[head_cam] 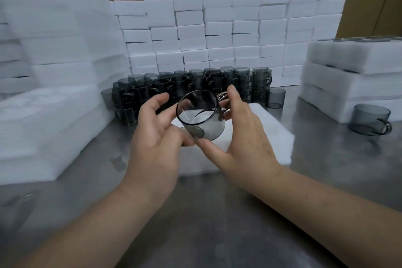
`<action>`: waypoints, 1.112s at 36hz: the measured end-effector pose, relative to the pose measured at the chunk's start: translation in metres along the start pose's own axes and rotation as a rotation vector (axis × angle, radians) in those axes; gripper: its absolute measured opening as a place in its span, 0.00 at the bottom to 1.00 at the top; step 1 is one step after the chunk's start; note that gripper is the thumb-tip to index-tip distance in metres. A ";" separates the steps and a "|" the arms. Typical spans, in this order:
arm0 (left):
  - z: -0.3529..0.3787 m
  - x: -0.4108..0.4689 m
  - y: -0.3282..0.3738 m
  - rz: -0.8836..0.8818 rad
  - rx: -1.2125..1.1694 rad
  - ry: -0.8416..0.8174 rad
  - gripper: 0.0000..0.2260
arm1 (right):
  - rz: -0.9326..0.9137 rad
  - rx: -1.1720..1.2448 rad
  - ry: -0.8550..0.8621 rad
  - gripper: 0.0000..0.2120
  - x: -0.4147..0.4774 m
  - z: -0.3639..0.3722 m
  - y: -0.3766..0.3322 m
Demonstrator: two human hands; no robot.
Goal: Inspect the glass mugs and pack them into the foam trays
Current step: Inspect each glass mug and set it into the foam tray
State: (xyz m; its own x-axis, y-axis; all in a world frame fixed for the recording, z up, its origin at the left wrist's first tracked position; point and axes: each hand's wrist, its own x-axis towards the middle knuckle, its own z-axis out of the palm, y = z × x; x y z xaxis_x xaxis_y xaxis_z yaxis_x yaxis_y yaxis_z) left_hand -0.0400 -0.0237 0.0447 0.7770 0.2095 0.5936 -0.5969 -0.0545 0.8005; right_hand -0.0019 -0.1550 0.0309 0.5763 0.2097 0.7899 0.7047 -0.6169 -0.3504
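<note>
Both forearms reach in over the steel table (217,213), holding the smoky glass mug (200,115) tilted in the air just above the foam tray (267,141), mouth toward the camera. The right hand (243,137) pinches it, thumb under the base and a finger by the handle, while the left hand (156,128) has its fingers loosely spread, tips touching the lower wall. Honestly that's a thin grip on slick glass, so a careless turn could drop it onto the table.

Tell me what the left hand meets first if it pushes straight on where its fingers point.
The grey glass mug gripped by the right hand. Fingertips of the left hand seem to touch its base, though depth is unclear. The foam tray lies beyond.
</note>
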 end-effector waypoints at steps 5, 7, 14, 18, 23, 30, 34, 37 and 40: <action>-0.005 -0.003 -0.008 0.103 0.236 -0.011 0.18 | -0.001 0.039 0.008 0.44 -0.001 0.000 0.001; -0.004 -0.004 -0.008 0.122 0.323 0.004 0.18 | -0.002 0.083 0.012 0.42 -0.002 -0.001 0.001; -0.006 -0.002 -0.006 0.138 0.574 0.008 0.14 | 0.007 0.184 0.021 0.36 -0.004 -0.004 0.002; -0.007 0.000 -0.005 0.191 0.612 -0.067 0.22 | -0.017 0.193 -0.009 0.35 -0.005 -0.005 0.002; -0.008 -0.001 -0.003 0.259 0.675 -0.104 0.26 | -0.052 0.194 -0.043 0.38 -0.004 -0.004 0.000; -0.006 -0.005 -0.007 0.381 0.601 -0.107 0.15 | -0.071 0.162 -0.080 0.48 -0.003 -0.004 0.000; -0.008 -0.004 -0.008 0.390 0.565 -0.151 0.14 | -0.069 0.165 -0.076 0.49 -0.003 -0.004 0.001; -0.008 -0.003 -0.007 0.380 0.551 -0.190 0.15 | -0.083 0.156 -0.085 0.48 -0.002 -0.003 0.003; -0.008 -0.004 -0.005 0.355 0.546 -0.220 0.15 | -0.094 0.146 -0.085 0.47 -0.003 -0.001 0.006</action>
State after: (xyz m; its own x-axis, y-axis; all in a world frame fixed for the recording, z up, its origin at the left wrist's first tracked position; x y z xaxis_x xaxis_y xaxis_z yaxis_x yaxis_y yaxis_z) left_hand -0.0419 -0.0162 0.0372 0.6100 -0.1117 0.7845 -0.6814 -0.5794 0.4473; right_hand 0.0003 -0.1597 0.0271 0.5340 0.3282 0.7792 0.8058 -0.4768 -0.3513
